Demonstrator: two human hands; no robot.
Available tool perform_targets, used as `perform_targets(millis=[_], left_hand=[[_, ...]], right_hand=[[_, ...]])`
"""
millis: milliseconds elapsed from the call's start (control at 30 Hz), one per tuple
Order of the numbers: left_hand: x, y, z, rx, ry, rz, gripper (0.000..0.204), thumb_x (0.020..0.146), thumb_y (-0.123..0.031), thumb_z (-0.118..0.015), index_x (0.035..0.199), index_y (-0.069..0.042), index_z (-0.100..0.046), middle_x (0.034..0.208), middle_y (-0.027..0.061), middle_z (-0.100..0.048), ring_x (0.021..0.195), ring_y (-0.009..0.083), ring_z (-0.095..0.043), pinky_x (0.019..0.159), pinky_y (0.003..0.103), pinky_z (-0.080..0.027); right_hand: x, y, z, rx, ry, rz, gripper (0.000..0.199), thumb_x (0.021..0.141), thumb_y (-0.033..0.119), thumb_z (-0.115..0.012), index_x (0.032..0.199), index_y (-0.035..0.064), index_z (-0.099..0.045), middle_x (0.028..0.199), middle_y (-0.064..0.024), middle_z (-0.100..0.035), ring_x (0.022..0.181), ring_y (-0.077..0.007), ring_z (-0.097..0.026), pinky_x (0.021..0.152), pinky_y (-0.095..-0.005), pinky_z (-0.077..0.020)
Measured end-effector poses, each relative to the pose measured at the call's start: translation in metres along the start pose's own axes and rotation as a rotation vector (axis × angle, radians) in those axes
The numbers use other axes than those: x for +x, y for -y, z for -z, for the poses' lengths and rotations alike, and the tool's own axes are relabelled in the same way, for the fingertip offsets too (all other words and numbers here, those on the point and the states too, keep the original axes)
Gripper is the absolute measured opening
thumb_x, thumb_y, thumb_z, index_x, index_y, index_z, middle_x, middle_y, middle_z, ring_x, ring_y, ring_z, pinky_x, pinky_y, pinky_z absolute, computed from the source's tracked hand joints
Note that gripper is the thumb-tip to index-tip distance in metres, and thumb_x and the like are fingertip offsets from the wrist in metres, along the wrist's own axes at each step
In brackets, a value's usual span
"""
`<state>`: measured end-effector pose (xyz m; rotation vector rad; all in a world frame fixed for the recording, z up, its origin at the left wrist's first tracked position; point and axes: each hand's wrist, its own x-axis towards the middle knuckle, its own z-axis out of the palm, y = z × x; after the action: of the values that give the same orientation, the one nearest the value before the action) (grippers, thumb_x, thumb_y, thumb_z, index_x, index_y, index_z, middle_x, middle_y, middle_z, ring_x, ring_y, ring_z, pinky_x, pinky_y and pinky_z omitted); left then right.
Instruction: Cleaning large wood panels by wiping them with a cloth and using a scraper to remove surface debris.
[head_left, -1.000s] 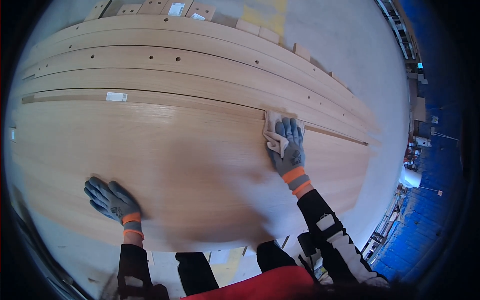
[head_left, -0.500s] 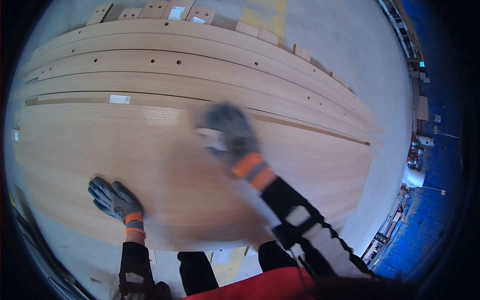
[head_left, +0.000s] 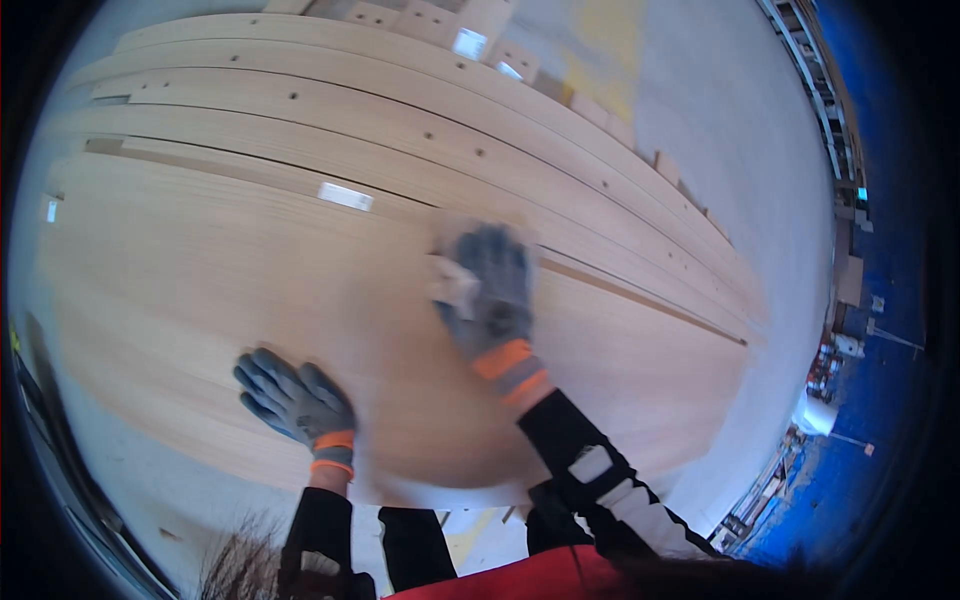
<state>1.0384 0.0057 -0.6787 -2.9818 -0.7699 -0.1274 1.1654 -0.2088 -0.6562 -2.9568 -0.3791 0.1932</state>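
Observation:
A wide, light wood-grain panel (head_left: 170, 290) lies flat in front of me. My left hand (head_left: 295, 395), in a grey glove with an orange cuff, rests on its near part, fingers stretched out and palm down. Farther in and to the right, my right hand (head_left: 492, 285), gloved alike, presses a pale, crumpled cloth-like wad (head_left: 456, 287) against the panel. The wad shows at the thumb side; the rest is hidden under the palm. Some blur surrounds this hand.
Long narrow boards (head_left: 380, 120) with drilled holes lie along the panel's far edge. A white label (head_left: 345, 196) sits on an edge strip. Short wooden blocks (head_left: 425, 22) stick out beyond them. Grey floor (head_left: 720, 130) surrounds the stack; a blue surface (head_left: 890, 400) and shelving (head_left: 815, 75) stand right.
The whole view has turned, so the boards and label appear farther right. My right hand has shifted over the panel with the wad and is less blurred. My left hand remains flat.

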Motion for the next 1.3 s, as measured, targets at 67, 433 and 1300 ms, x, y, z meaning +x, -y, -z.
perform_targets(millis=[67,433,1300], left_hand=[[0.001,-0.01,0.001,-0.029,0.063,0.03,0.064,0.1,-0.04,-0.03,0.151,-0.002,-0.018,0.158,0.0176,-0.015,0.147,0.0339,-0.008,0.117,0.05,-0.006],[-0.016,-0.001,-0.019,-0.205,0.17,0.104,0.068,0.098,-0.044,-0.038,0.15,-0.003,-0.022,0.158,0.0165,-0.017,0.146,0.0315,-0.015,0.118,0.044,-0.01],[0.104,0.054,0.007,-0.522,-0.012,-0.065,0.058,0.096,-0.031,-0.045,0.145,-0.001,-0.033,0.15,0.0187,-0.033,0.144,0.0326,-0.021,0.116,0.048,-0.011]], right_hand=[[0.054,0.059,-0.002,0.125,-0.043,0.151,0.065,0.084,0.039,-0.057,0.138,0.0069,-0.044,0.148,-0.0182,-0.036,0.141,-0.0368,-0.024,0.116,-0.0526,-0.0137],[0.168,0.21,-0.035,0.269,-0.183,0.405,0.054,0.095,0.039,-0.04,0.138,0.007,-0.044,0.148,-0.0126,-0.038,0.143,-0.0306,-0.024,0.118,-0.046,-0.0095],[0.091,0.126,-0.014,-0.028,-0.045,0.332,0.065,0.087,0.041,-0.056,0.14,0.0059,-0.042,0.149,-0.0161,-0.035,0.144,-0.0336,-0.021,0.118,-0.0484,-0.011]])
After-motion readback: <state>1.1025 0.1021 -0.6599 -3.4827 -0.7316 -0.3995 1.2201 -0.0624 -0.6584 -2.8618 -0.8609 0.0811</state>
